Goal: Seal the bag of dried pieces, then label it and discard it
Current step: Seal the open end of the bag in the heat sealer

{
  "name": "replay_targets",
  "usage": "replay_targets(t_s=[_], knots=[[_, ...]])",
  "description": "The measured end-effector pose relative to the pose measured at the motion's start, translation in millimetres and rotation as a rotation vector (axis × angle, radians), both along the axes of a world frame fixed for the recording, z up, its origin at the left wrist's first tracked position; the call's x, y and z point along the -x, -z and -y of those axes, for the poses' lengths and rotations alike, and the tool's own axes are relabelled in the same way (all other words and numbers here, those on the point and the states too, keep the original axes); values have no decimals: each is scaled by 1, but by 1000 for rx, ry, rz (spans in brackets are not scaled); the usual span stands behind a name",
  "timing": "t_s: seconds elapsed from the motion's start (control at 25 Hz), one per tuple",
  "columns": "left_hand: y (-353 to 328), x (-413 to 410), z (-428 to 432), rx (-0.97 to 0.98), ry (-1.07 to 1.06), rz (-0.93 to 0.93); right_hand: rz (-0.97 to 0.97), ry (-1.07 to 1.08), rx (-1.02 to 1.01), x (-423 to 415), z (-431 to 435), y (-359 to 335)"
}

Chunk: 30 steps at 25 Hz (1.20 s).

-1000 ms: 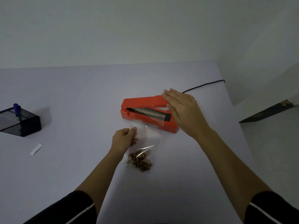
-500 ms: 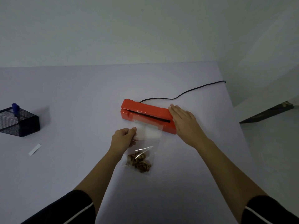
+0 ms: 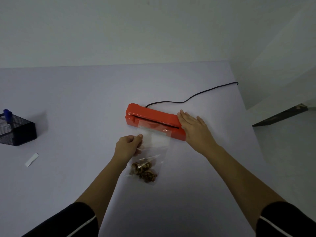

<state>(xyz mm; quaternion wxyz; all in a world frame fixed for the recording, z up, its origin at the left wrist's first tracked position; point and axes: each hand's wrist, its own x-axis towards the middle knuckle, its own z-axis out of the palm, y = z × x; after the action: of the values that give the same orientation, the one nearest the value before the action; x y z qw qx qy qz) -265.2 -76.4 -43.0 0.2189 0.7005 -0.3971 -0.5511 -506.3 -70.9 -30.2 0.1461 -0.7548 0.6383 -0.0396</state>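
Note:
A clear plastic bag (image 3: pixel 153 146) with brown dried pieces (image 3: pixel 144 170) in its lower end lies on the table, its top edge inside the closed jaw of a red heat sealer (image 3: pixel 152 117). My left hand (image 3: pixel 129 147) pinches the bag's left edge just in front of the sealer. My right hand (image 3: pixel 195 129) lies flat, fingers straight, pressing down on the right end of the sealer's lid. A small white label strip (image 3: pixel 32 159) lies on the table at the left.
A black mesh pen holder (image 3: pixel 18 132) with a blue marker (image 3: pixel 7 115) stands at the far left. The sealer's black cord (image 3: pixel 193 96) runs back right to the table edge (image 3: pixel 242 106). Beyond that edge is floor.
My right hand pushed the sealer's raised lid down onto the bag's top and now presses its right end. My left hand kept its pinch on the bag.

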Motion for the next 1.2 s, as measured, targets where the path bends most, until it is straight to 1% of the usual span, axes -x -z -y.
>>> replay_targets(t_s=[0.28,0.64,1.2], knots=[[-1,0,0,1,-4,0,-35,13,15,-1,1,-1],[-3,1,1,-12,-6,6,-1,32,47,-4,-2,2],[1,0,1,-18,-9,3,-21,20,31,-4,-2,-2]])
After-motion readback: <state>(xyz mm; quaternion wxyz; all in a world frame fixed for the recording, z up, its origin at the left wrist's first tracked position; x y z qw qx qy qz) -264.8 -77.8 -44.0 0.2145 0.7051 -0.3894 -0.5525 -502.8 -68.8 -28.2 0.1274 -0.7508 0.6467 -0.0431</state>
